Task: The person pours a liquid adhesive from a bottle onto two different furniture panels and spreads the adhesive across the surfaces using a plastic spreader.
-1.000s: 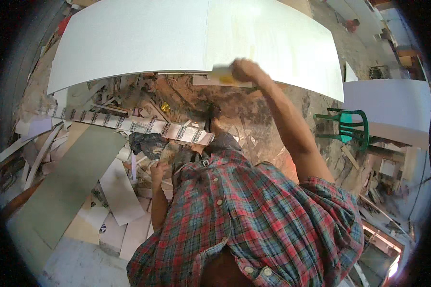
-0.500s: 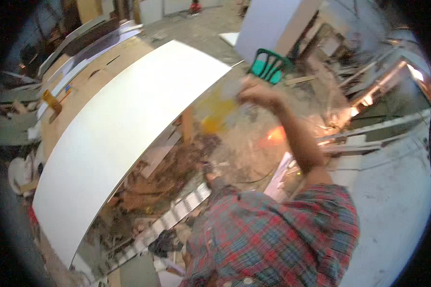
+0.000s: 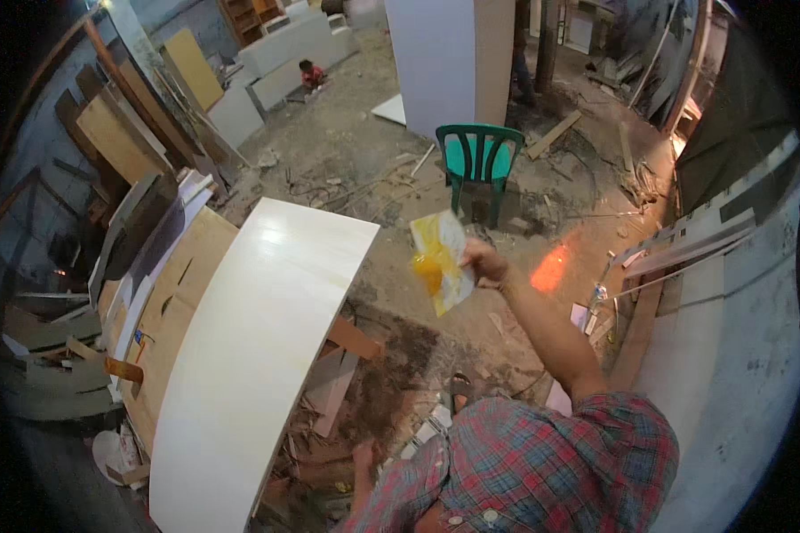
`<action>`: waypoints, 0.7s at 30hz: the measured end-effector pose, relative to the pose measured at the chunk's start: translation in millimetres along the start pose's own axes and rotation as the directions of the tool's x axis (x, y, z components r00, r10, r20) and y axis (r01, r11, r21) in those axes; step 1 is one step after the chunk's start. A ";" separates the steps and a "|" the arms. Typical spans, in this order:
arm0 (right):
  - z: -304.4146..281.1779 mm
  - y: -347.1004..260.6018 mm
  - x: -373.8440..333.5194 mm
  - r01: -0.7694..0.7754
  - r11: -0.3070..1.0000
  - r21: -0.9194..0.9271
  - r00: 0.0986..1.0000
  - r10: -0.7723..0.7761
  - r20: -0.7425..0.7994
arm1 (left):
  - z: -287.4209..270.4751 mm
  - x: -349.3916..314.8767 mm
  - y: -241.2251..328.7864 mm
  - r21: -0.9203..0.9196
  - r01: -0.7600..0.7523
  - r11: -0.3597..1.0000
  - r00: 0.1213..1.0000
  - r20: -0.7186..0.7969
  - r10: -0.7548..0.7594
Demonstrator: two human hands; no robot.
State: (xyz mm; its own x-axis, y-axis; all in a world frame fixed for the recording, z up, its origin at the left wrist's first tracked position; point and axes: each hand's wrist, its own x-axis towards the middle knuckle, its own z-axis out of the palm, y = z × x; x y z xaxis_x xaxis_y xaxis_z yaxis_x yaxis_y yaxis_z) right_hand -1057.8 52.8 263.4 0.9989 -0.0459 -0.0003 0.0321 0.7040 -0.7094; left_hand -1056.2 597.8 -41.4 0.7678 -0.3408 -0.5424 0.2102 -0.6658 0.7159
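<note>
My right hand (image 3: 484,264) is raised, its fingers closed on the edge of a flat white piece smeared with yellow-orange paste (image 3: 443,258). A thick blob of the paste sits on its left side. What the flat piece is made of, I cannot tell. To the left lies a large glossy white panel (image 3: 249,355) on a bench, apart from the held piece. Low beside the panel's right edge hangs my left hand (image 3: 363,455), small and dim. Its fingers are not clear enough to read.
Beyond the panel is a plywood board (image 3: 182,289) with a yellow-brown block (image 3: 124,369) on it. A green plastic chair (image 3: 480,169) stands ahead, before a tall white cabinet (image 3: 431,71). Scrap wood litters the floor. Far off, a person in red (image 3: 311,75) is low to the ground.
The view has swung upward, showing more of the far room. My right hand still holds the smeared piece, now sharper. My left arm hangs lower beside the panel.
</note>
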 end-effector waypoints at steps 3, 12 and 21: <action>-34.9 -76.7 -20.7 0.034 0.985 -0.170 0.998 -0.042 -0.045 | 46.8 38.5 65.2 -0.245 0.087 0.966 0.988 0.143 -0.053; -96.3 -183.8 -28.9 0.311 0.937 -0.161 0.948 -0.295 0.117 | 95.7 144.8 221.6 -0.031 -0.261 0.965 0.892 0.375 0.254; -254.9 -159.5 32.2 -0.084 0.996 0.018 0.996 0.084 -0.003 | 194.3 245.7 357.9 0.002 -0.601 0.800 0.662 0.563 0.496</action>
State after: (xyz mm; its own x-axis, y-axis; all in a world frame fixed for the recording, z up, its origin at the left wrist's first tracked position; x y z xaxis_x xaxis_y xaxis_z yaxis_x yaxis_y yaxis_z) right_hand -1039.1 -241.6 196.9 0.9980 0.0115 -0.0624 -0.0517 0.7179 -0.6942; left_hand -909.9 146.8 -3.9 0.2716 -0.9290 -0.2514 -0.2943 -0.3289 0.8974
